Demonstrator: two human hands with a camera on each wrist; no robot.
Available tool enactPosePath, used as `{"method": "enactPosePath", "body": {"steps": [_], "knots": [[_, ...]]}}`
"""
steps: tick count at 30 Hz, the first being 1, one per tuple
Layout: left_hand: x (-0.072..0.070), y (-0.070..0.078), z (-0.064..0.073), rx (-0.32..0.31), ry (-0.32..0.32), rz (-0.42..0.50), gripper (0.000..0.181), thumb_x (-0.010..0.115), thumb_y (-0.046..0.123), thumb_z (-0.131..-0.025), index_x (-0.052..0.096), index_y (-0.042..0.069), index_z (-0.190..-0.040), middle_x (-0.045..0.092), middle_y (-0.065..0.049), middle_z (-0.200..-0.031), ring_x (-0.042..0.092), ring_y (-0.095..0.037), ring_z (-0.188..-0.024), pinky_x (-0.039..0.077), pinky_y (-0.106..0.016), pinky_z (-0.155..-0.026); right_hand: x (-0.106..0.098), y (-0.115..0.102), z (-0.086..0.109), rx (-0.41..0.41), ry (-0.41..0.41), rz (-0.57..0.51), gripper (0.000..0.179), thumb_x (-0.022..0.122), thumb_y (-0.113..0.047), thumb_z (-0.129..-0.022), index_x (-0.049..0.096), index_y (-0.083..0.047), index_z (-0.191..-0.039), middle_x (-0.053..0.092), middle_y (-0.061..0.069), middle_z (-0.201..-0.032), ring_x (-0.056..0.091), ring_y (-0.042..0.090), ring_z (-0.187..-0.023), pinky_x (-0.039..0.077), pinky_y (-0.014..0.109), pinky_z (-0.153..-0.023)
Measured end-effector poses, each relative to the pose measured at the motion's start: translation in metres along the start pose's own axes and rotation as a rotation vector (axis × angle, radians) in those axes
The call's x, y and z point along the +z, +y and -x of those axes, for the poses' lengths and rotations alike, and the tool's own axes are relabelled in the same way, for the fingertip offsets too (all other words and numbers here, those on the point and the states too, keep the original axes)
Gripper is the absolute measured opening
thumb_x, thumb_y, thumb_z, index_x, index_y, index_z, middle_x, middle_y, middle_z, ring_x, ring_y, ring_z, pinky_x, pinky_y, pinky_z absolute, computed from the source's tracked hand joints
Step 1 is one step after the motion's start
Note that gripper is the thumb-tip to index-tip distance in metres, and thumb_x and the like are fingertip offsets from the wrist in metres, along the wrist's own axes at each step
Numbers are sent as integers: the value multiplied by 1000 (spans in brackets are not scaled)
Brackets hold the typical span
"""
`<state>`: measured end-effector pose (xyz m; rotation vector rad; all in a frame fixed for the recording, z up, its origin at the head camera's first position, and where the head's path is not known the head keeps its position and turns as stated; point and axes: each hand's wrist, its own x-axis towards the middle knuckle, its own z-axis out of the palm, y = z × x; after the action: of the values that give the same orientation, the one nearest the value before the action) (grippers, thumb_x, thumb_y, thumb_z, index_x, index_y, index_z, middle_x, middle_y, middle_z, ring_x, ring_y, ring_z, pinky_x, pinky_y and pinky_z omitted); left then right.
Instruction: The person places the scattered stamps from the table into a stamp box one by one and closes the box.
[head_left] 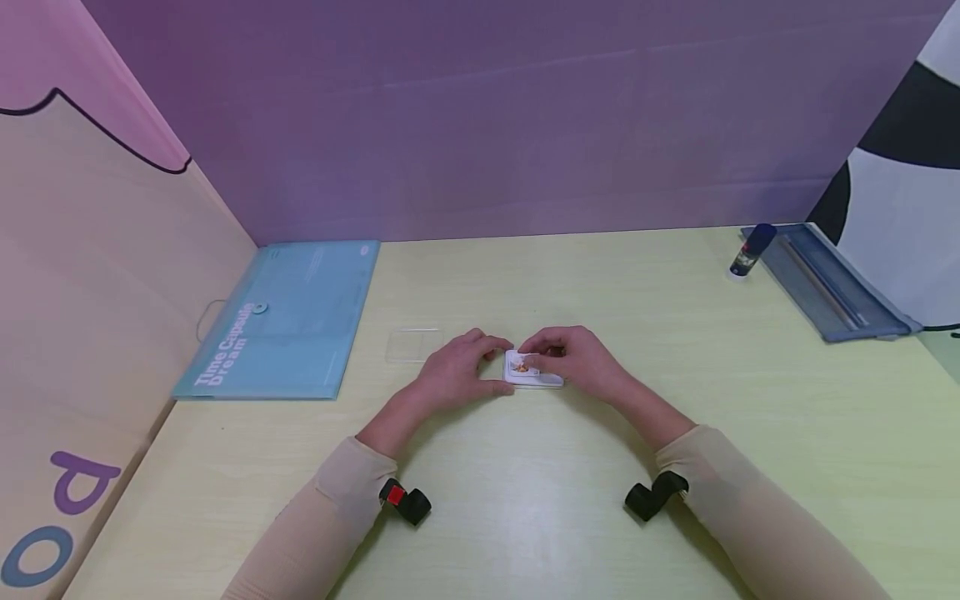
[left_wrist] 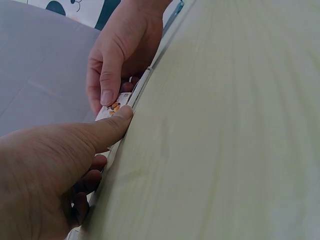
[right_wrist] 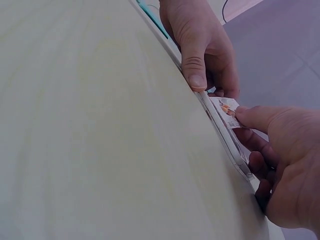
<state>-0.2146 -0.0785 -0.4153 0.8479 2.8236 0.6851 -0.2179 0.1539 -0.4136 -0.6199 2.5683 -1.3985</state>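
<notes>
A flat white case (head_left: 551,382) with rounded corners lies on the table between the two hands. My left hand (head_left: 456,371) holds it at its left end, thumb at the near edge and fingers at the far edge. Between thumb and fingers, my right hand (head_left: 581,360) pinches a small white card (right_wrist: 226,111) printed with an orange picture. The card stands tilted over the case in the right wrist view. To the left of the left hand lies a clear plastic lid (head_left: 405,344), its right end close to the fingers.
A light blue document folder (head_left: 307,325) with a string closure lies at the left. At the back right, a dark blue glue stick (head_left: 752,250) stands beside a blue-grey translucent pouch (head_left: 825,287). A purple cloth (head_left: 525,125) walls off the table's far edge.
</notes>
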Motion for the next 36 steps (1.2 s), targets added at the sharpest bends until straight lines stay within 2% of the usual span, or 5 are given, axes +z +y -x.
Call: {"method": "enactPosePath", "body": {"steps": [22,36], "knots": [[1,-1,-1,-10,-3,-6,59,79,45,-87,60,23,-139,54,4,-104,50,-13,-88,42,-27,-67,2,-1,1,41,47,49,14,77,-14,-91,76,-11,-105,63,3,-89,52,23,-81,42,33,-71],[1,-2,-1,-4,1,7,58,79,44,-87,60,22,-138,54,4,-105,50,-13,-91,42,-27,-68,2,0,2,26,69,44,14,75,-13,-92,76,-11,-105,63,4,-98,54,24,-85,44,36,-75]]}}
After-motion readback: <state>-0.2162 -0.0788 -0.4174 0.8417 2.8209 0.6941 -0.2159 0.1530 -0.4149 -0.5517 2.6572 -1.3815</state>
